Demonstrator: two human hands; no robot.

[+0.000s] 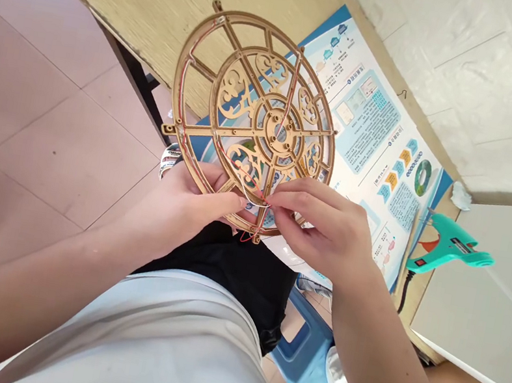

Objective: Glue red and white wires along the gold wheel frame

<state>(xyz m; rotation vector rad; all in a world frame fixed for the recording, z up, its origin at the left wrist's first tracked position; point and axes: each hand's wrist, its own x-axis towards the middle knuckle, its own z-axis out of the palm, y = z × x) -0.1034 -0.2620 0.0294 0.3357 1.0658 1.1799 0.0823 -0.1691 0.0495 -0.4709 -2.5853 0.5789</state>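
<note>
A round, gold-coloured openwork frame point(233, 131) with spokes, rings and scroll ornaments is tilted up in front of me. My left hand point(200, 198) grips its lower left rim, thumb on the near face and fingers behind. With thumb and fingertips pinched together, my right hand point(323, 220) holds thin red and white wires point(254, 192) at a lower spoke. More wire runs along the left rim and up a spoke from the hub. A loop of red wire hangs below the bottom rim. The fingertips hide exactly where the wires are pinched.
A printed poster point(370, 132) lies on the wooden table point(154, 8) behind the frame. At the right, a teal glue gun point(457, 247) with a black cord rests near a white panel point(491, 286). A blue plastic stool point(306, 359) stands below; part of another person shows at lower right.
</note>
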